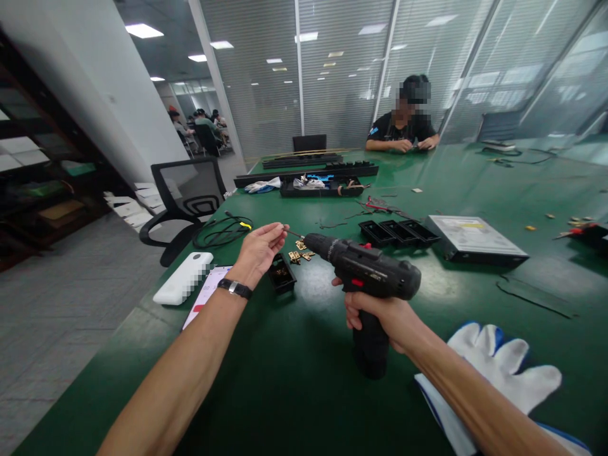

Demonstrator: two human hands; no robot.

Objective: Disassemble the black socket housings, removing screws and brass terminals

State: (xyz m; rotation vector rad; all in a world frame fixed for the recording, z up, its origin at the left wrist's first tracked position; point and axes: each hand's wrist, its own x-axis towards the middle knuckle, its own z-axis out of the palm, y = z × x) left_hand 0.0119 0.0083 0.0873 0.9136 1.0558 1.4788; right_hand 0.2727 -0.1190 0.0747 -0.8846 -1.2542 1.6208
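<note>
My right hand (380,310) grips a black cordless drill (375,271) by its handle, nose pointing left. A thin bit (295,234) sticks out of the chuck towards my left hand (263,246). The thumb and fingers of that hand are pinched together at the bit's tip; whatever is between them is too small to make out. Below the bit lie several small brass-coloured hinges (295,257) on the green table (304,392). Close under my left hand is a small black tray (282,283) with tiny pieces inside, probably screws.
A white power bank (183,278) and a phone (209,291) lie left, near a coiled black cable (219,231). Black bins (399,232) and a boxy metal unit (475,237) stand right. White gloves (513,367) lie front right. A person (403,123) sits across the table.
</note>
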